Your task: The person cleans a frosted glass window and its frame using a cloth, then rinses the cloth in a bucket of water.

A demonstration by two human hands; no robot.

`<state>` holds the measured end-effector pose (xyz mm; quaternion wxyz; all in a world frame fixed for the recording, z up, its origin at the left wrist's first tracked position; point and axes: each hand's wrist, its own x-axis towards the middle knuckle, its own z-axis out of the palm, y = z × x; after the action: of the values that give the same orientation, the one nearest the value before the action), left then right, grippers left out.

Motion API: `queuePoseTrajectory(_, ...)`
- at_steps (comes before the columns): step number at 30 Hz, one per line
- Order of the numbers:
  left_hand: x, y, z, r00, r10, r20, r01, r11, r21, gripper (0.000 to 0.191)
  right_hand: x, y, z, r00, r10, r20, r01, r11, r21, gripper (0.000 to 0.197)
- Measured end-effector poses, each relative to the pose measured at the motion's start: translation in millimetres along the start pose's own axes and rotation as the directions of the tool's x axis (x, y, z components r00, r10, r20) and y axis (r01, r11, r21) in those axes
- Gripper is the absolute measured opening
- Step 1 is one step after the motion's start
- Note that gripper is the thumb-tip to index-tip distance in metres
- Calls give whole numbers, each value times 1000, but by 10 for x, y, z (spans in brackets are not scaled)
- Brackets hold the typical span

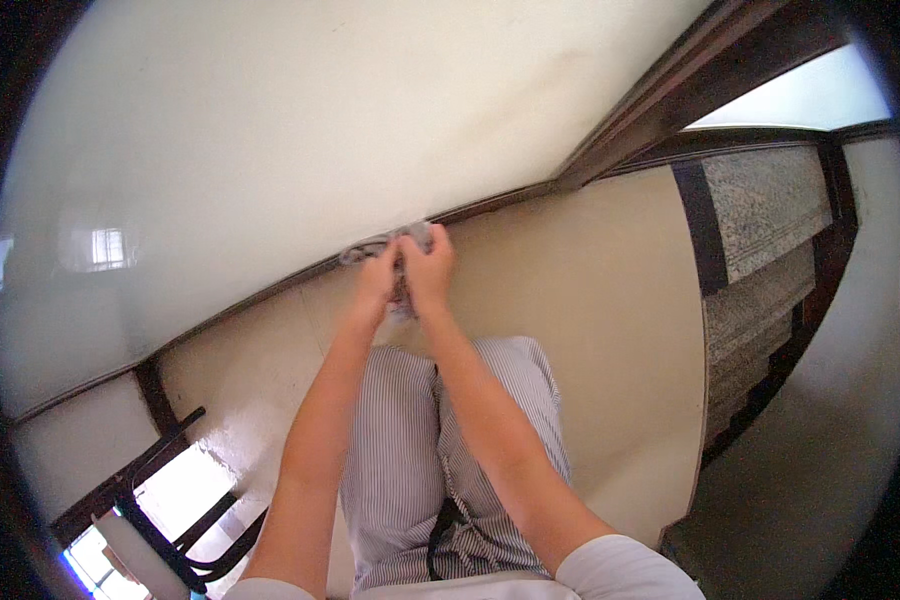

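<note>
Both my hands are close together in front of my knees, low by the foot of a white wall (330,120). My left hand (379,276) and my right hand (431,264) grip a crumpled, grey-and-dark cloth-like piece (402,306). Blur leaves its exact material unclear. Parts of it stick out to the left of my left hand, above my right hand and below both. The piece is at the dark baseboard (487,210) in this view; whether it touches the wall cannot be told.
Below me is a beige, glossy floor (615,300). Speckled stone steps (769,210) lie to the right, beyond a dark door frame (645,97). A chair with a black frame (157,540) stands at lower left. My knees in striped trousers (394,420) are bent before me.
</note>
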<state>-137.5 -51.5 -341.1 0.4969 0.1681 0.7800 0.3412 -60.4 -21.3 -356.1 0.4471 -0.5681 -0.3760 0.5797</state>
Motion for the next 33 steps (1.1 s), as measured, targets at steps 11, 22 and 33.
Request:
queuePoseTrajectory(11,174,414,2051,971,174,161,-159,982,-102,50,967,-326,-1348,816,-304,-491,113,918,-380,36)
queuePoseTrajectory(22,62,461,1854,973,94,209,46,815,-578,52,982,-195,-1259,796,-491,-354,255,803,-539,38)
queuePoseTrajectory(33,160,343,1902,976,37,217,99,805,-585,56,1131,-137,-1450,909,-94,-406,135,988,75,26)
